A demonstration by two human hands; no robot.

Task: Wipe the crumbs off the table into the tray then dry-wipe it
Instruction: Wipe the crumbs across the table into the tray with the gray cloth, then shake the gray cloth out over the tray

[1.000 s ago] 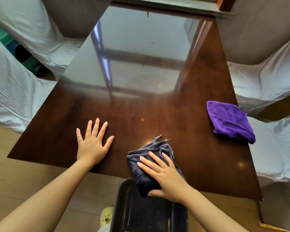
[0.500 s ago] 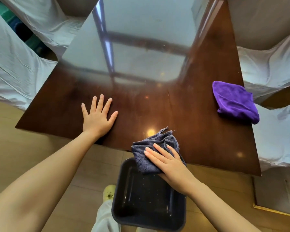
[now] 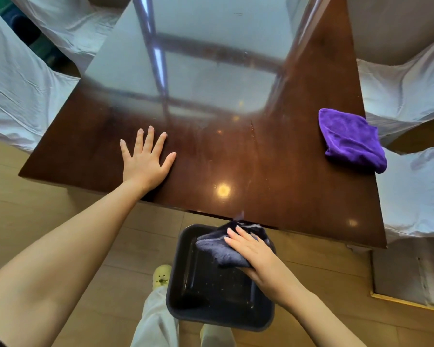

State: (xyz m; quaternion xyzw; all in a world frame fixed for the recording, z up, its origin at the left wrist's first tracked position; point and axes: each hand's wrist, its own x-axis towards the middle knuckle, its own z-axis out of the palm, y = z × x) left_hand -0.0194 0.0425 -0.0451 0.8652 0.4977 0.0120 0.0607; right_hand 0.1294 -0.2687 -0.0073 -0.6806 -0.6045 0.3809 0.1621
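Crumbs (image 3: 232, 286): pale specks scattered over the floor of the tray; none can be made out on the tabletop itself.

Tray (image 3: 176, 279): dark, rectangular, rounded corners, held below the table's near edge, its far rim just under that edge. No label or writing readable.

Table (image 3: 273, 171): dark brown glossy wood, strongly reflecting a window frame and a round ceiling light.

Grey cloth (image 3: 218, 249): dark grey-blue, bunched, hanging over the far part of the tray just beyond the table edge; one corner stands up against that edge. No tag legible.

Right hand (image 3: 256, 256): over the tray's right side, fingers extended across the top of the grey cloth with the thumb tucked under it, clasping the cloth.

Left hand (image 3: 145, 159): flat on the table near the front edge, palm down, fingers spread apart, holding nothing.

Purple cloth (image 3: 351, 141): folded, lying at the table's right edge, well apart from both hands. No writing visible.

Chairs (image 3: 411, 91): draped in white covers, around the table's left, right and far sides.

Floor (image 3: 60, 221): light wood planks.

Slipper (image 3: 162, 275): pale yellow, beside the tray, above a light trouser leg.
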